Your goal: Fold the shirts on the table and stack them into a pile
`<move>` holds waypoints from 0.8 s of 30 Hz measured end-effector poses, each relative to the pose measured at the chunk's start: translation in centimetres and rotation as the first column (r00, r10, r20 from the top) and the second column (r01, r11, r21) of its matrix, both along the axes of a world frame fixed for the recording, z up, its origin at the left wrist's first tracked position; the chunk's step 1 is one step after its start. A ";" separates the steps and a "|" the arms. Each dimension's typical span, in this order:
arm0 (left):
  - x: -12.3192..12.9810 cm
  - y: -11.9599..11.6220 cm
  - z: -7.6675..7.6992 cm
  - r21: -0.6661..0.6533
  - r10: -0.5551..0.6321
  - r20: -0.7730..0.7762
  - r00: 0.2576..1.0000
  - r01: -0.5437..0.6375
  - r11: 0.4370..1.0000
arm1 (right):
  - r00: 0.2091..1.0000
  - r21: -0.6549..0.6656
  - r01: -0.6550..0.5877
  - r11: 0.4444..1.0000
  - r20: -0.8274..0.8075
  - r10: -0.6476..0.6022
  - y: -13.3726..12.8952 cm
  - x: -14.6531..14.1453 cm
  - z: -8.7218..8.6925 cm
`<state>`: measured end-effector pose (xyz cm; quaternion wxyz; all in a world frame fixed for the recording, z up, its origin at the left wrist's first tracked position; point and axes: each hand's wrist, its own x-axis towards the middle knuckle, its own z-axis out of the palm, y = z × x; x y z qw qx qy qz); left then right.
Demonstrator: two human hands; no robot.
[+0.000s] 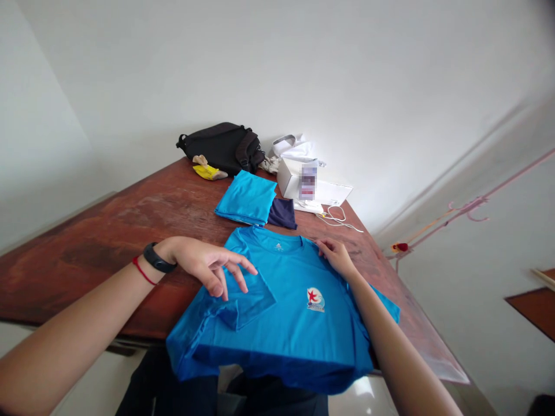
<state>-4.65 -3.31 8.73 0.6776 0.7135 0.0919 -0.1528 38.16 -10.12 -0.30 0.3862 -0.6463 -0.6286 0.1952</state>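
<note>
A blue T-shirt lies front up on the table, its collar pointing away from me and its hem hanging over the near edge. A round red-and-white print marks its chest. One sleeve is folded inward across the left side. Just above that sleeve hovers my left hand, fingers spread and holding nothing. At the shoulder beside the collar, my right hand has its fingertips closed on the shirt's fabric. The other sleeve sticks out to the right, partly behind my right forearm.
Beyond the collar lie a folded blue garment and a dark folded cloth on the wooden table. Farther back are a black backpack, a yellow item, a white box and a white cable. A wall stands behind.
</note>
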 end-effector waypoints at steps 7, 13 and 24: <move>-0.3 -2.9 1.0 0.396 0.104 -0.057 0.993 -0.073 0.915 | 1.000 -0.015 -0.002 1.000 0.004 0.003 0.0 -0.1 0.1; -2.7 -10.8 -4.1 0.845 0.388 0.225 0.894 -0.377 0.379 | 0.998 -0.054 -0.037 0.998 0.042 0.039 0.0 -0.4 0.5; -5.3 -13.1 -10.0 0.753 0.418 0.651 0.634 -0.611 -0.246 | 0.995 -0.046 -0.036 0.998 0.091 0.040 0.3 -0.4 0.3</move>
